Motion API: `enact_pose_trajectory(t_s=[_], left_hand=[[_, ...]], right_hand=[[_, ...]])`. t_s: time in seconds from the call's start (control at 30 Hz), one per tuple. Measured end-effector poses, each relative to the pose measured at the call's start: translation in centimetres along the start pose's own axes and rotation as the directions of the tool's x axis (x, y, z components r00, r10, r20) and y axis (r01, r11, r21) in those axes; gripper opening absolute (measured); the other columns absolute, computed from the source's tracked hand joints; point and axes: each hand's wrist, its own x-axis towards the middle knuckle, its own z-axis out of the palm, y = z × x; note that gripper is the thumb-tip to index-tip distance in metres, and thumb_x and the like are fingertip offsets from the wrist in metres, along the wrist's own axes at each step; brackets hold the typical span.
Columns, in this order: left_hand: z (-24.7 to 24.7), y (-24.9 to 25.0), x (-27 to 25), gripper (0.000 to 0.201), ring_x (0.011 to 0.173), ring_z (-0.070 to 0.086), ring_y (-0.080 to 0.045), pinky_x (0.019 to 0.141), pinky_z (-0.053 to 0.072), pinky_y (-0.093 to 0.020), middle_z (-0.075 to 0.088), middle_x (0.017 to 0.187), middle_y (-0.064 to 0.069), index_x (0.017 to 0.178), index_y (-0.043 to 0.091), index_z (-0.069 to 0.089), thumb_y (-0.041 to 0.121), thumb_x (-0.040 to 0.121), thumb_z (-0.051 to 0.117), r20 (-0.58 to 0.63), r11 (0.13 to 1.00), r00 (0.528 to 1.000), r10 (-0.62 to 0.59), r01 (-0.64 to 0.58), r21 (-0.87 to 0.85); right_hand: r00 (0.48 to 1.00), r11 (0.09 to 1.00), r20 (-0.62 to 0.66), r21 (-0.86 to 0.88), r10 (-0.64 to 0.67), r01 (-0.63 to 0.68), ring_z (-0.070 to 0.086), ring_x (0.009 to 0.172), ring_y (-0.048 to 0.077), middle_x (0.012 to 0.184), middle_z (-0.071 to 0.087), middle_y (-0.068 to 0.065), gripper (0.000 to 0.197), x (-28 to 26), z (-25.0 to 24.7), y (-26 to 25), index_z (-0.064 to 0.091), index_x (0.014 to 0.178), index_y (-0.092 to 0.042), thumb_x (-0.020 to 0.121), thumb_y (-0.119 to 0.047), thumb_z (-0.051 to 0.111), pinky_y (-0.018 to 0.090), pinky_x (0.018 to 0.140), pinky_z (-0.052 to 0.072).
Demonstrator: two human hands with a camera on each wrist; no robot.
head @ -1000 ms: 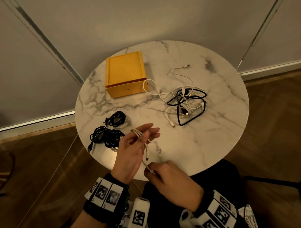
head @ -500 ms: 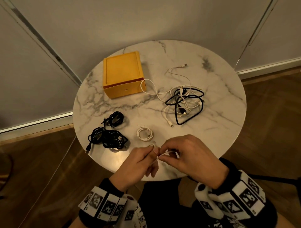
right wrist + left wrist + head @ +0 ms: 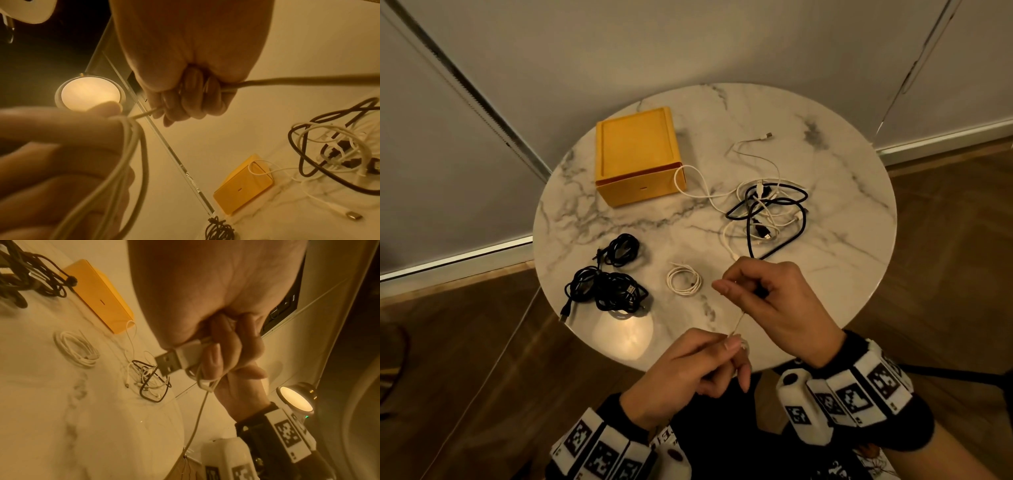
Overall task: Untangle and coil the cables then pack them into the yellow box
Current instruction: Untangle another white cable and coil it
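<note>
A thin white cable (image 3: 738, 322) runs taut between my two hands over the near edge of the table. My left hand (image 3: 726, 346) grips its white USB plug (image 3: 174, 360) and some slack in curled fingers. My right hand (image 3: 743, 286) is closed round the cable (image 3: 267, 81) farther up, above the table. Loops of the cable (image 3: 131, 146) hang by the left hand's fingers (image 3: 61, 129). The yellow box (image 3: 637, 157) stands closed at the back left. A tangle of white and black cables (image 3: 767, 212) lies to its right. A coiled white cable (image 3: 684, 279) rests near my hands.
Two black coiled cables (image 3: 606, 291) (image 3: 621, 248) lie at the left of the round marble table (image 3: 842, 240). One white strand touches the box's front corner. A lit round lamp (image 3: 294, 399) shows beyond the table edge. Wood floor and wall surround the table.
The white coil that my left hand held now lies on the table. Both hands now hold another white cable; the right hand has risen away from the left, pulling it taut.
</note>
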Motion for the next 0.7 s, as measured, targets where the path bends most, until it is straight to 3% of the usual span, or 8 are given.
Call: enact_pose_trajectory(t_s=[0.1, 0.23, 0.33, 0.43, 0.5, 0.57, 0.63, 0.7], left_hand=[[0.3, 0.1, -0.2, 0.049, 0.040, 0.029, -0.008, 0.048, 0.023, -0.021, 0.041, 0.043, 0.003, 0.080, 0.003, 0.067, 0.043, 0.093, 0.044, 0.050, 0.999, 0.999, -0.018, 0.020, -0.040], [0.4, -0.3, -0.4, 0.049, 0.040, 0.040, -0.009, 0.046, 0.031, -0.019, 0.053, 0.049, -0.001, 0.094, -0.002, 0.066, 0.038, 0.098, 0.039, 0.140, 0.992, 0.989, -0.041, 0.057, -0.111], [0.2, 0.0, -0.6, 0.047, 0.038, 0.037, -0.011, 0.044, 0.031, -0.020, 0.055, 0.048, 0.000, 0.094, -0.003, 0.067, 0.037, 0.097, 0.042, 0.145, 0.980, 0.989, -0.003, 0.032, -0.195], [-0.4, 0.7, -0.6, 0.047, 0.039, 0.033, -0.014, 0.045, 0.018, -0.039, 0.051, 0.046, 0.001, 0.090, -0.001, 0.067, 0.042, 0.094, 0.048, 0.116, 0.964, 0.991, 0.066, -0.034, -0.264], [-0.9, 0.9, -0.4, 0.046, 0.040, 0.035, -0.014, 0.049, 0.015, -0.043, 0.050, 0.045, 0.002, 0.090, -0.002, 0.065, 0.040, 0.094, 0.047, 0.087, 0.952, 0.990, 0.107, -0.076, -0.296], [-1.1, 0.9, -0.2, 0.046, 0.042, 0.036, -0.014, 0.051, 0.022, -0.040, 0.049, 0.046, 0.002, 0.092, -0.003, 0.064, 0.039, 0.095, 0.048, 0.048, 0.942, 0.991, 0.125, -0.103, -0.318], [-1.3, 0.8, -0.1, 0.046, 0.043, 0.032, -0.019, 0.052, 0.027, -0.035, 0.050, 0.048, 0.000, 0.097, -0.004, 0.064, 0.039, 0.095, 0.049, -0.005, 0.927, 0.989, 0.147, -0.140, -0.348], [-1.5, 0.7, 0.0, 0.045, 0.044, 0.037, -0.016, 0.052, 0.024, -0.037, 0.055, 0.054, -0.003, 0.104, -0.004, 0.065, 0.037, 0.097, 0.048, -0.066, 0.913, 0.985, 0.162, -0.175, -0.367]], right_hand=[[0.999, 1.000, -0.018, 0.014, -0.026, 0.027, 0.035, 0.043, 0.006, 0.047, 0.046, -0.003, 0.027, 0.1, 0.3, -0.1, 0.063, 0.069, -0.011, 0.090, -0.028, 0.067, 0.020, 0.048, 0.032], [0.999, 0.999, 0.009, 0.030, -0.035, 0.034, 0.042, 0.040, 0.016, 0.045, 0.050, 0.002, 0.030, -0.1, 0.4, -0.3, 0.063, 0.063, -0.009, 0.087, -0.025, 0.071, 0.027, 0.045, 0.035], [1.000, 0.999, 0.003, 0.046, -0.001, 0.001, 0.035, 0.041, 0.014, 0.044, 0.042, 0.000, 0.043, -0.1, 0.7, 0.0, 0.053, 0.055, -0.008, 0.090, -0.028, 0.067, 0.028, 0.045, 0.031], [0.996, 0.988, 0.013, 0.125, 0.087, -0.088, 0.032, 0.043, 0.020, 0.044, 0.039, 0.007, 0.056, -0.7, 1.4, 0.6, 0.043, 0.052, -0.006, 0.096, -0.039, 0.054, 0.032, 0.046, 0.031], [0.989, 0.966, 0.043, 0.214, 0.142, -0.148, 0.035, 0.045, 0.025, 0.045, 0.043, 0.016, 0.060, -1.4, 2.1, 0.9, 0.044, 0.051, -0.003, 0.099, -0.040, 0.048, 0.042, 0.048, 0.035], [0.983, 0.947, 0.049, 0.264, 0.175, -0.181, 0.034, 0.048, 0.025, 0.050, 0.042, 0.024, 0.061, -1.8, 2.6, 1.0, 0.045, 0.053, -0.002, 0.100, -0.040, 0.047, 0.048, 0.051, 0.034], [0.981, 0.944, 0.026, 0.268, 0.195, -0.194, 0.034, 0.052, 0.019, 0.053, 0.040, 0.021, 0.058, -2.1, 3.0, 1.2, 0.048, 0.058, -0.002, 0.098, -0.044, 0.047, 0.044, 0.052, 0.032], [0.981, 0.951, 0.028, 0.241, 0.191, -0.192, 0.038, 0.054, 0.012, 0.056, 0.045, 0.014, 0.049, -2.6, 3.3, 1.7, 0.060, 0.071, -0.004, 0.097, -0.043, 0.045, 0.035, 0.053, 0.033]])
